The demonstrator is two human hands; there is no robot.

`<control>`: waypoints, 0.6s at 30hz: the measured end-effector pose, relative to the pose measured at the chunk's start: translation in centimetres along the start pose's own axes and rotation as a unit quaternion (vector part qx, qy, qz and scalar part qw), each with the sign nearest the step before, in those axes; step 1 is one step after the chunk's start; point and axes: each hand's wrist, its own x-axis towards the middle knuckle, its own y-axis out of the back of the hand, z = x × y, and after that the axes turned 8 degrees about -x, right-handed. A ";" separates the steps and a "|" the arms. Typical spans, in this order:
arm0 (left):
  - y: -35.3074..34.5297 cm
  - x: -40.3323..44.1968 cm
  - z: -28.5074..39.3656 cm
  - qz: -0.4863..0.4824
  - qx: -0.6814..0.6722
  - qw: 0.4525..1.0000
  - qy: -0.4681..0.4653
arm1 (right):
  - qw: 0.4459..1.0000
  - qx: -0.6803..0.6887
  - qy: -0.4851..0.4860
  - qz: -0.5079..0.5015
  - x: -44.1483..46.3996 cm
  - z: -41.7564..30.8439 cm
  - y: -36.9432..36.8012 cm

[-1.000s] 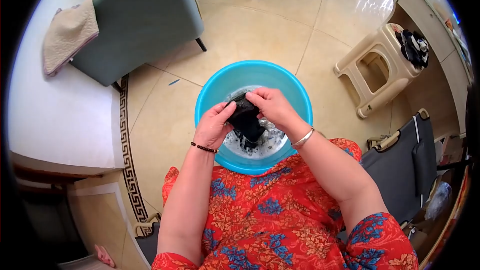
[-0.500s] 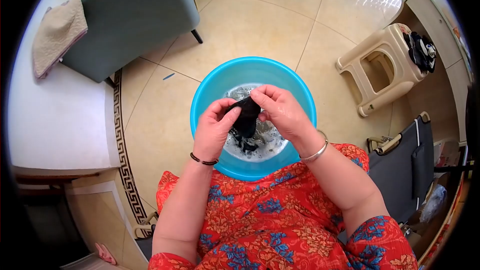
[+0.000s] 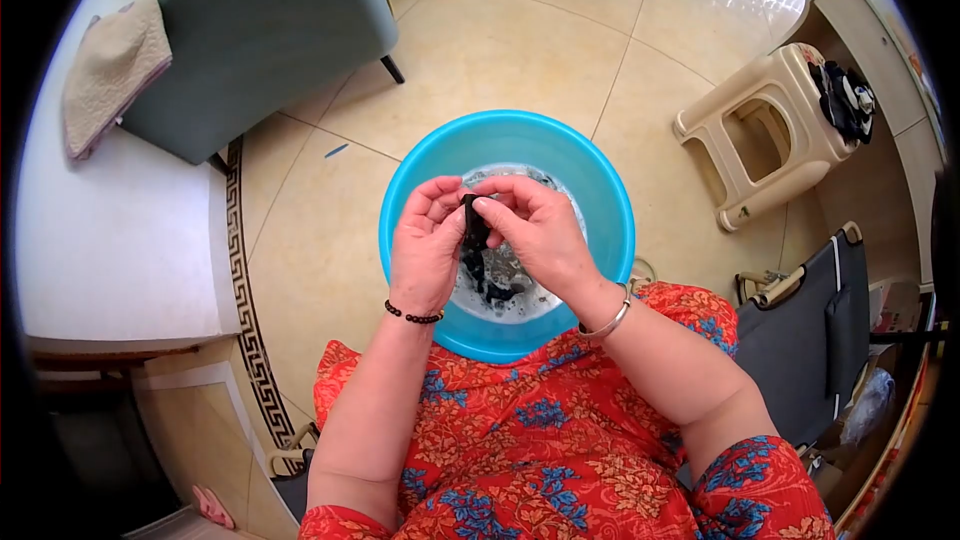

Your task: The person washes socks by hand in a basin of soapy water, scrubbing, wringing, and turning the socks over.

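Note:
A wet black sock (image 3: pixel 476 225) is pinched at its upper end between my two hands, with its lower part dangling to the soapy water. My left hand (image 3: pixel 430 245) grips its left side, thumb against the fabric. From the right, my right hand (image 3: pixel 535 230) holds the same end between thumb and fingers, close beside the left. Below both hands stands a blue basin (image 3: pixel 505 344) with grey, foamy water (image 3: pixel 520 305) in the bottom. Dark fabric (image 3: pixel 500 292) lies partly in the suds; whether it is all one piece I cannot tell.
To the right, a beige plastic stool (image 3: pixel 770 135) carries a pile of dark and white fabric items (image 3: pixel 845 100). A grey folding chair (image 3: pixel 805 330) is close on my right. At upper left stands a grey-green chair (image 3: pixel 270 40) with a quilted cloth (image 3: pixel 120 70) nearby.
My hands have come closer together and the right has shifted left. The sock, spread between them before, is now bunched into a narrow upright fold.

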 end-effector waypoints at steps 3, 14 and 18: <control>-0.2 -0.3 0.2 -0.010 0.002 1.000 -0.004 | 0.999 -0.044 0.011 0.003 0.2 -0.1 0.1; 0.1 -0.2 0.2 -0.031 -0.096 0.993 0.056 | 0.996 -0.077 0.042 0.017 0.2 -0.9 0.8; 0.1 -0.4 0.0 -0.034 -0.093 0.993 0.064 | 0.958 -0.231 0.160 0.063 0.3 -0.3 0.6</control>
